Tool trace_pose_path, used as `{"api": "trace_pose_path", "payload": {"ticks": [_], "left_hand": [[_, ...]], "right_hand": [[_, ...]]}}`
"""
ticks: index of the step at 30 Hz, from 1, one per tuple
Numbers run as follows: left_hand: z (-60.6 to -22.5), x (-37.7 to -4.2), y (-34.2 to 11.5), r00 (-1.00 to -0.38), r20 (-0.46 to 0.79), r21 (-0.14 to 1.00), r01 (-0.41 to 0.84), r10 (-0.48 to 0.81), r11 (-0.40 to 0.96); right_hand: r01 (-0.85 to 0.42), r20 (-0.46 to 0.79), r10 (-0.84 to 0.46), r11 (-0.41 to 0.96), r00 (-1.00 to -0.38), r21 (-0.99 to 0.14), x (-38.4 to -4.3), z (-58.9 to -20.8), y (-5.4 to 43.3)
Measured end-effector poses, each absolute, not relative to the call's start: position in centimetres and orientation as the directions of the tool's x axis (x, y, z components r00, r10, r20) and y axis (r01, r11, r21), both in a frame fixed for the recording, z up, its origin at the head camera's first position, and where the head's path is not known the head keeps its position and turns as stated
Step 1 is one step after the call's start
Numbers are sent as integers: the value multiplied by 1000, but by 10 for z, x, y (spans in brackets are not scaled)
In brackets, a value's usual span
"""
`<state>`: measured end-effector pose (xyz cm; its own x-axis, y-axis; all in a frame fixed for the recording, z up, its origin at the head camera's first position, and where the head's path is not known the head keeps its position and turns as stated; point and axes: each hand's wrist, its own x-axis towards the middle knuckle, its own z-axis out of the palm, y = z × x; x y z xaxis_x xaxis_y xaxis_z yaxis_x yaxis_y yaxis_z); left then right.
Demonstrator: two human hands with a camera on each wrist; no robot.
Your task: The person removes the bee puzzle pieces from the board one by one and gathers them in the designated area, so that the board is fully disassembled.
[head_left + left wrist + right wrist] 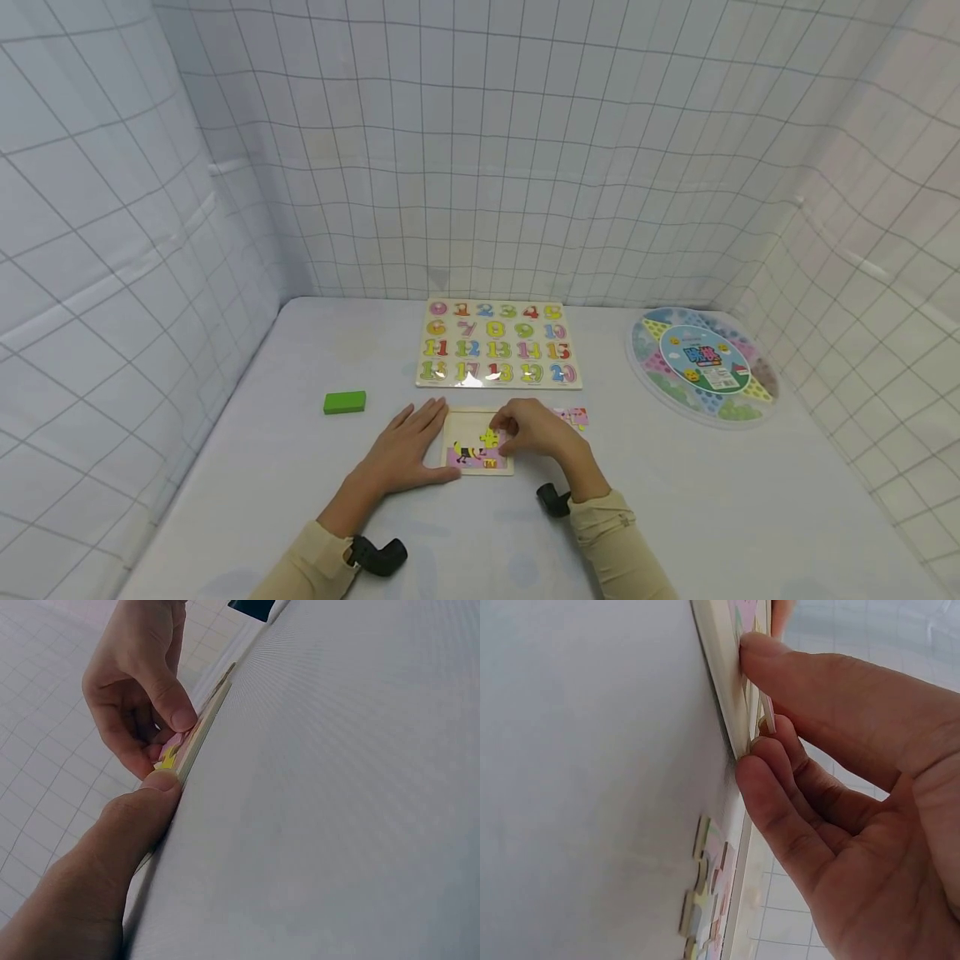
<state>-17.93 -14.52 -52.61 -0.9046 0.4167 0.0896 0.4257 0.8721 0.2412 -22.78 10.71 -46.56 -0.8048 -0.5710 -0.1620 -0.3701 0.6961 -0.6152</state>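
Observation:
A small square wooden puzzle tray (pixel 487 472) lies on the table with a bee picture (pixel 468 454) along its lower part. My left hand (pixel 408 450) is spread flat at the tray's left side, its thumb on the lower left rim. Over the right half of the tray, my right hand (pixel 534 429) pinches a jigsaw piece (pixel 771 714), seen nearly edge-on in the right wrist view. Fingers partly cover that piece. A yellow part of the puzzle (pixel 489 437) shows beside the right fingertips.
Loose jigsaw pieces (pixel 576 417) lie just right of the right hand. Behind the tray is a number board (pixel 498 342). A green block (pixel 345 402) sits at left, and a round board-game set (pixel 705 367) at right. Gridded white cloth walls (pixel 487 167) enclose the table.

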Motion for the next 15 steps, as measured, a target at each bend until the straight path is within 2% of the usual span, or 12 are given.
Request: {"api": "trace_pose_path", "payload": {"ticks": [15], "left_hand": [[-527, -180, -145, -907, 76, 231, 420, 414, 878]], "right_hand": [[-376, -153, -577, 688, -802, -621, -230, -468, 111]]}}
